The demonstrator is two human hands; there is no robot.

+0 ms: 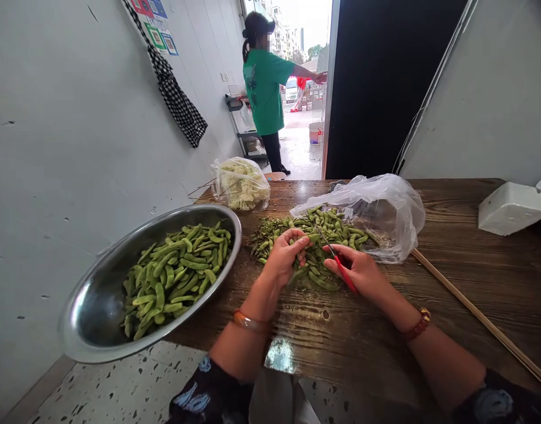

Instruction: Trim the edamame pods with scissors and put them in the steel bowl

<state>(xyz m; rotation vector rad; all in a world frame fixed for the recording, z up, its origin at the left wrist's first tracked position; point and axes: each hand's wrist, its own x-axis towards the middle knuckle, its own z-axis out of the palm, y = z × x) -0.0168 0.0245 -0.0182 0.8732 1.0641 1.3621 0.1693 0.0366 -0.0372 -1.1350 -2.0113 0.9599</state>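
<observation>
Between the thumb and fingers of my left hand is a green edamame pod. My right hand grips red-handled scissors, their blades pointing up and left beside that pod. Under and behind both hands spreads a loose pile of edamame pods, with cut stem bits at its left side. To the left, a large steel bowl holds a heap of edamame pods. A clear plastic bag lies crumpled at the right of the pile.
A bag of cauliflower stands at the table's far left. Thin wooden sticks lie along the right of the wooden table, near a white tissue pack. A person in a green shirt stands by the doorway.
</observation>
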